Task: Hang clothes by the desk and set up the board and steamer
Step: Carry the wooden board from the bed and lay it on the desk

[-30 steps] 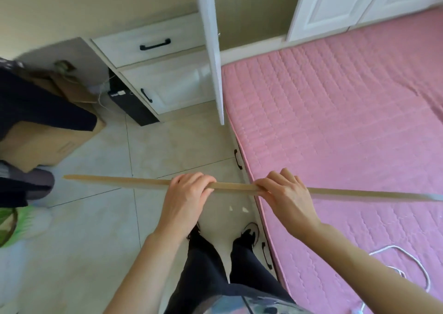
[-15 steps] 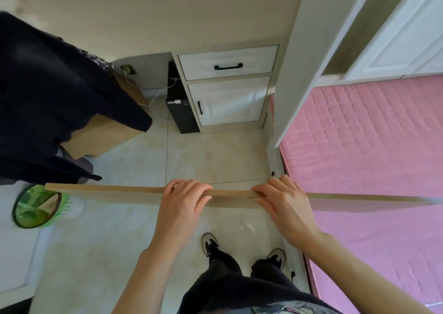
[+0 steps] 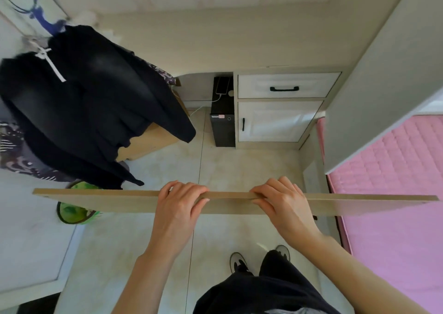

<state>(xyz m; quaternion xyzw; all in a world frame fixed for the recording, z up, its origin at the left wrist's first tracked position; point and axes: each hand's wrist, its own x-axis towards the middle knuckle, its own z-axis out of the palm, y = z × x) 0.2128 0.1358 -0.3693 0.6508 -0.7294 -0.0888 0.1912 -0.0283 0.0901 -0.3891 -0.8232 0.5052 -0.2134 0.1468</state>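
Observation:
I hold a long, thin wooden board (image 3: 119, 201) edge-on and level across the view at waist height. My left hand (image 3: 179, 203) grips its top edge left of centre. My right hand (image 3: 282, 202) grips the same edge right of centre. Dark clothes (image 3: 91, 102) hang at the upper left, next to the desk (image 3: 215, 50), draping over a cardboard box (image 3: 153, 141). A patterned garment (image 3: 14, 155) hangs at the far left. No steamer is in view.
White drawer unit (image 3: 282, 107) and a black computer tower (image 3: 223, 122) stand under the desk. An open white wardrobe door (image 3: 383, 74) juts in at the right above the pink bed (image 3: 395, 193). A green slipper (image 3: 74, 210) lies on the tiled floor below the board's left end.
My view has swung left and tilted up from the bed toward the desk. The board stays level in both hands, and the hanging dark clothes have come fully into view.

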